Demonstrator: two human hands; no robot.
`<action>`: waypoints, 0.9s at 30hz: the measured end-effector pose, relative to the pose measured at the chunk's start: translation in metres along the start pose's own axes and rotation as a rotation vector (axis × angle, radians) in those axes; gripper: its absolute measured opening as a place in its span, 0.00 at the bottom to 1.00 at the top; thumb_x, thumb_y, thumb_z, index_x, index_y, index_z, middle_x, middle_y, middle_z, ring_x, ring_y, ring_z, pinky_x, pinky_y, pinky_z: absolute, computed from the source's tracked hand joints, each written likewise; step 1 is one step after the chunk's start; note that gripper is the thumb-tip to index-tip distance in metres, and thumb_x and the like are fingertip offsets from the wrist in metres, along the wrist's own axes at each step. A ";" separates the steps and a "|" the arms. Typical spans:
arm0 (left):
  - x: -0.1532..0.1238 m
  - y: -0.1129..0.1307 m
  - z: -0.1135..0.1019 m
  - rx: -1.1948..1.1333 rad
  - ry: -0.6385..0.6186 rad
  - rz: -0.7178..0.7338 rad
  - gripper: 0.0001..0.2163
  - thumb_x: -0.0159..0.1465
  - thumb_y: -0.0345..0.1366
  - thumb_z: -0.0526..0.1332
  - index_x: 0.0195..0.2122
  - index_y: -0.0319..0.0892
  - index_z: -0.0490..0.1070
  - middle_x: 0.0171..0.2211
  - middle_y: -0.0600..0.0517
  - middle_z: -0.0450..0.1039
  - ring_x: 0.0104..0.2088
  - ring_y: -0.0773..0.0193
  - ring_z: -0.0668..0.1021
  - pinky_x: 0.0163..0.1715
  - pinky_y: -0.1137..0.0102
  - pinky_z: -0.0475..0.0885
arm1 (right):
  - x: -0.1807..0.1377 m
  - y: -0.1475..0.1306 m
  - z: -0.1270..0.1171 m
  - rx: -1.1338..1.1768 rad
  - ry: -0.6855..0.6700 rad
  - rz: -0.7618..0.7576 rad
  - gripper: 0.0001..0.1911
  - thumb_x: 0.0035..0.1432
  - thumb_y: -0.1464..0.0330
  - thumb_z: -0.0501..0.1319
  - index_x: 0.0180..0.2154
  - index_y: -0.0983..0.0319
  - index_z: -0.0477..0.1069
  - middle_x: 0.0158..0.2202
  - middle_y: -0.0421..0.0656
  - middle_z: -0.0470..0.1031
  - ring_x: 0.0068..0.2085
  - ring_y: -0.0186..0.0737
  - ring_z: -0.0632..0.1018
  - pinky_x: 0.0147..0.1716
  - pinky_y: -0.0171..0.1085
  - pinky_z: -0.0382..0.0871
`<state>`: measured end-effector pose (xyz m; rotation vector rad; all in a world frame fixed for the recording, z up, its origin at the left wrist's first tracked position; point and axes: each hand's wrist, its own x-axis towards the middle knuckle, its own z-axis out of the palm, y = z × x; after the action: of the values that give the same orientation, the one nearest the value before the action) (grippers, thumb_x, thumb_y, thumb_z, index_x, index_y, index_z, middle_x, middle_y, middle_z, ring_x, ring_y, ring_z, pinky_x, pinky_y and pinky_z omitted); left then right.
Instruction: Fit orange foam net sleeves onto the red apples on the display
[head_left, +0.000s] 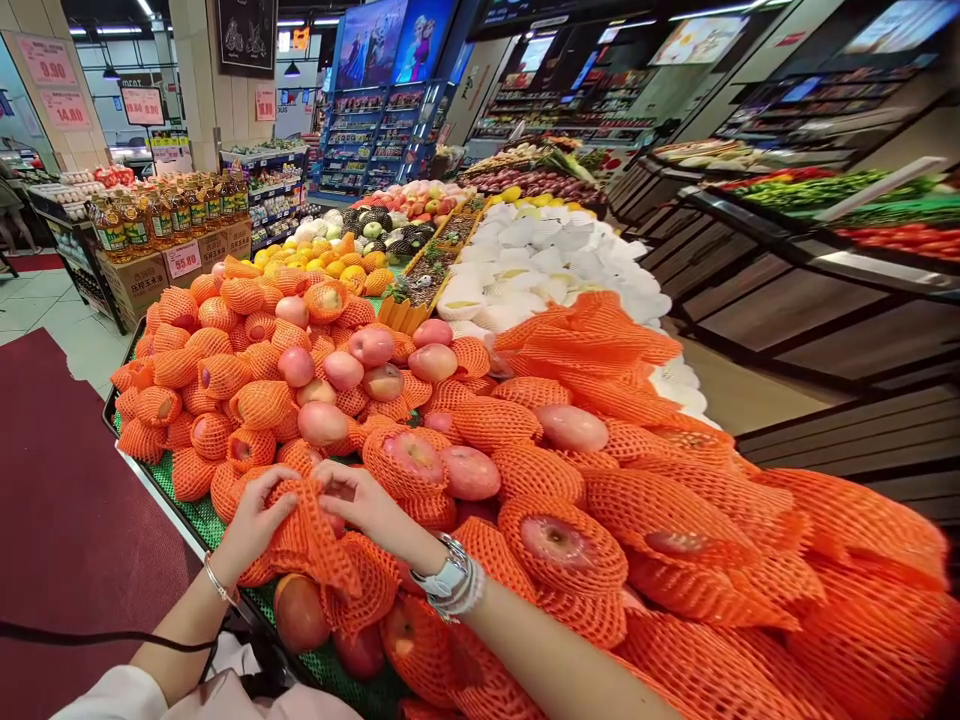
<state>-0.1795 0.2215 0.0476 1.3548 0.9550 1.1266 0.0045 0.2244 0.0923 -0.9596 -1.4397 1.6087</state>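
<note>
Netted apples (pixel 405 635) sit nearest, btm ctr. L hand (pixel 259 515) & R hand (pixel 364 498) both pinch 1 orange foam net (pixel 319 545) btwn thumb & fingertips, near green liner (pixel 193 513); pink fruit (pixel 337 522) shows by R fingers, can't tell if inside. Most apples nearby look sleeved, several bare apples (pixel 322 424) remain: prob. well along, unfinished.

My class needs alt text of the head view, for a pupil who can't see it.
A person's left hand and right hand hold an orange foam net at the near edge of a shop display heaped with pink apples, many of them netted. Beyond are yellow-orange fruit and white-wrapped produce, with bottles at left.
</note>
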 end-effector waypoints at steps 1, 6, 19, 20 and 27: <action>0.000 0.000 -0.001 -0.012 0.020 -0.033 0.10 0.57 0.42 0.67 0.35 0.41 0.77 0.35 0.51 0.77 0.40 0.58 0.76 0.46 0.67 0.68 | 0.000 -0.001 -0.001 0.011 0.049 -0.014 0.19 0.48 0.55 0.71 0.28 0.61 0.68 0.30 0.37 0.65 0.34 0.35 0.67 0.39 0.36 0.62; -0.003 -0.001 -0.007 -0.363 0.052 -0.210 0.18 0.46 0.41 0.74 0.36 0.41 0.75 0.37 0.52 0.77 0.40 0.59 0.77 0.45 0.68 0.70 | 0.001 0.000 -0.004 0.215 0.116 -0.008 0.19 0.48 0.55 0.71 0.28 0.62 0.68 0.29 0.37 0.66 0.33 0.33 0.66 0.37 0.34 0.60; 0.003 -0.001 0.011 -0.989 0.109 -0.302 0.20 0.45 0.37 0.75 0.38 0.45 0.72 0.35 0.56 0.76 0.35 0.64 0.78 0.42 0.71 0.69 | -0.003 -0.003 -0.014 0.442 -0.177 0.204 0.13 0.49 0.63 0.68 0.24 0.63 0.68 0.23 0.35 0.63 0.25 0.29 0.64 0.29 0.30 0.61; 0.004 0.002 0.013 -0.972 0.083 -0.253 0.20 0.43 0.35 0.76 0.35 0.44 0.71 0.32 0.57 0.75 0.33 0.66 0.77 0.39 0.72 0.68 | -0.003 -0.003 -0.012 0.358 -0.270 0.251 0.10 0.50 0.64 0.67 0.25 0.63 0.69 0.24 0.35 0.65 0.26 0.30 0.66 0.31 0.31 0.63; 0.012 0.013 0.027 -0.639 -0.132 -0.131 0.16 0.44 0.37 0.77 0.29 0.40 0.73 0.33 0.55 0.72 0.34 0.69 0.72 0.36 0.75 0.64 | -0.014 0.005 -0.011 -0.192 -0.288 0.150 0.07 0.50 0.63 0.67 0.31 0.58 0.75 0.33 0.42 0.76 0.38 0.43 0.75 0.49 0.44 0.68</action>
<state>-0.1516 0.2260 0.0624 0.8202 0.5097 1.1001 0.0201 0.2158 0.0869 -0.9942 -1.7806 1.7995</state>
